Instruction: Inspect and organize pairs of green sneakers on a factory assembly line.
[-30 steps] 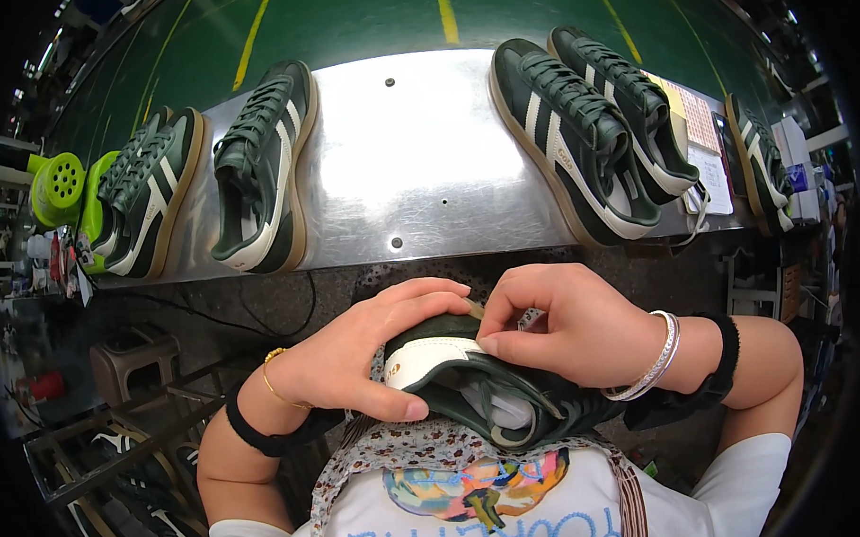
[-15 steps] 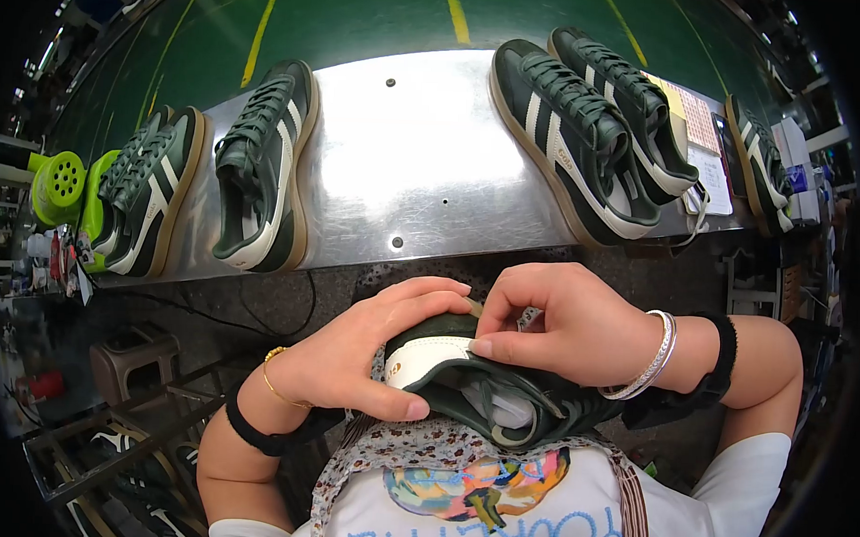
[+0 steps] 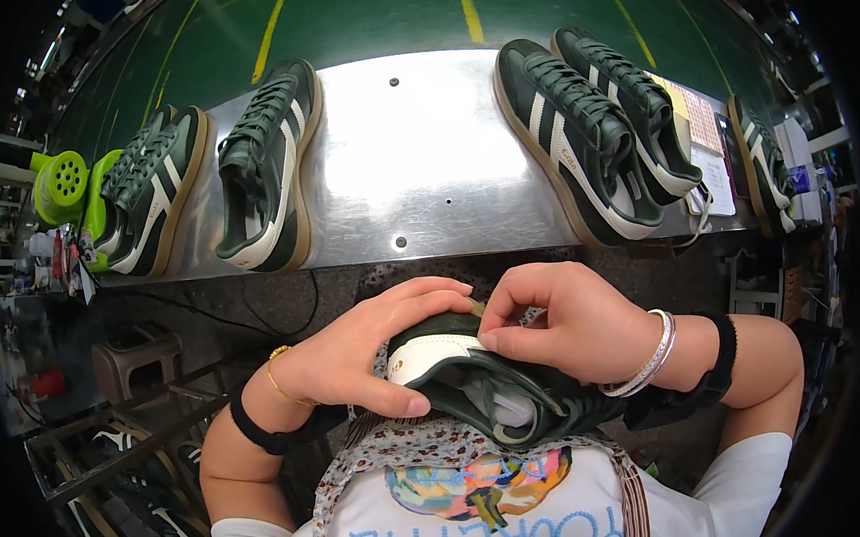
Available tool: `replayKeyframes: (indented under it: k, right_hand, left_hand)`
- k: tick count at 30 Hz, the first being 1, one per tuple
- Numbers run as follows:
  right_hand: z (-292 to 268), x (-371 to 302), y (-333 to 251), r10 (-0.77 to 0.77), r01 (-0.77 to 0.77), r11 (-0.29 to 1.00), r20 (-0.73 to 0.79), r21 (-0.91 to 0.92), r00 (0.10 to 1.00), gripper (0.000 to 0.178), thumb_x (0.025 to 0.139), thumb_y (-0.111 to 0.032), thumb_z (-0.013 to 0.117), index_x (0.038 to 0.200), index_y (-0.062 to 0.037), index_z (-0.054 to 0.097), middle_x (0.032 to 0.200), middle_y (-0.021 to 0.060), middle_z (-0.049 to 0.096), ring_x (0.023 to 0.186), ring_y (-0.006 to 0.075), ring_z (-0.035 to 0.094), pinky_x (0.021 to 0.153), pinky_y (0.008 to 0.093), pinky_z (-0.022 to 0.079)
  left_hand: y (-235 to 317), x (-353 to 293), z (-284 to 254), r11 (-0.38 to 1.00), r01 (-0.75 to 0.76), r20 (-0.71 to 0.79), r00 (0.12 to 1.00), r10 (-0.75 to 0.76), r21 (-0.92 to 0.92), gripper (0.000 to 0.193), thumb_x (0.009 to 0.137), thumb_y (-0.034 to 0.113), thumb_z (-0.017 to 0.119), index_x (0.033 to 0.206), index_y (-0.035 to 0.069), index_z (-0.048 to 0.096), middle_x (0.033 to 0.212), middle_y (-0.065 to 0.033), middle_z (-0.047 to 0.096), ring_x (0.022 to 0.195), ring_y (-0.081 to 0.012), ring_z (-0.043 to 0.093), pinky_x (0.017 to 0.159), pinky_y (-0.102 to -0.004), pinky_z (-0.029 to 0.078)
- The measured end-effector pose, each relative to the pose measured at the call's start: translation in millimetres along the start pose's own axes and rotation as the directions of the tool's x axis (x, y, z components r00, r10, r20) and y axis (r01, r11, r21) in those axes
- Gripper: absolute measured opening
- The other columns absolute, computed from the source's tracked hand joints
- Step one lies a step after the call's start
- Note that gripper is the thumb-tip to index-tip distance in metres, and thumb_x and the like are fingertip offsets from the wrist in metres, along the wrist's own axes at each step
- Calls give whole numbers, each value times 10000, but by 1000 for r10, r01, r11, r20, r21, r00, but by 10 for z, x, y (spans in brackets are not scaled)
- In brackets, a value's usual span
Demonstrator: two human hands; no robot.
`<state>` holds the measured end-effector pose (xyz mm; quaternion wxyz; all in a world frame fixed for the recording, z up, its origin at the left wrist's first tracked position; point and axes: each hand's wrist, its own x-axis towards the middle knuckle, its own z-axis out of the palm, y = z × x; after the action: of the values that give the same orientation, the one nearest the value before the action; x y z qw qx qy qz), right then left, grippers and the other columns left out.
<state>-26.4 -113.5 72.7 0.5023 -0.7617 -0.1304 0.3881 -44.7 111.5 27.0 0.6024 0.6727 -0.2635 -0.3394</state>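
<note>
A dark green sneaker (image 3: pixel 464 374) with a white heel panel lies sideways at my chest, its opening toward me. White stuffing (image 3: pixel 510 409) shows inside it. My left hand (image 3: pixel 375 347) is wrapped round the heel end, thumb by the collar and fingers over the sole side. With thumb and forefinger closed in a pinch, my right hand (image 3: pixel 561 320) presses at the side of the shoe, where the white panel meets the green upper. Whatever is between those fingertips is hidden.
A metal ledge (image 3: pixel 375 205) crosses in front of me. Green sneakers stand on it at left (image 3: pixel 268 163) and right (image 3: pixel 576 141). Behind it runs a green belt (image 3: pixel 391 16) with yellow lines. A lime-green device (image 3: pixel 59 187) sits far left; a shoe rack (image 3: pixel 120 461) stands lower left.
My right thumb and fingertips have shifted slightly to the right along the white panel. The yellow lines on the belt have moved a little to the right. My left hand keeps its hold.
</note>
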Motion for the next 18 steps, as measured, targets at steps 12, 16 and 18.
replayKeyframes:
  k: [12, 16, 18]
  right_hand:
    - [-34, 46, 106, 92, -93, 994, 10, 49, 996, 153, 768, -140, 625, 821, 2, 644, 741, 115, 647, 667, 180, 622, 636, 271, 476]
    - [-101, 110, 86, 130, -132, 991, 62, 36, 990, 153, 820, -122, 605, 908, 2, 621, 807, 41, 633, 718, 77, 561, 650, 211, 456]
    - [-97, 70, -5, 172, -176, 983, 60, 58, 983, 152, 825, -114, 596, 913, 8, 619, 810, 40, 631, 723, 79, 559, 660, 215, 456]
  left_hand:
    - [-209, 16, 6, 967, 80, -2, 997, -83, -243, 897, 569, 530, 691, 1234, -13, 429, 1292, -174, 366, 1216, -273, 359, 1012, -369, 260]
    - [-275, 39, -34, 925, 114, -5, 992, -125, -363, 908, 569, 530, 702, 1241, -13, 422, 1301, -169, 354, 1223, -259, 353, 1015, -356, 260]
    - [-194, 20, -21, 906, 129, 6, 990, -139, -402, 902, 581, 529, 699, 1244, -15, 417, 1303, -164, 354, 1224, -250, 351, 1016, -351, 258]
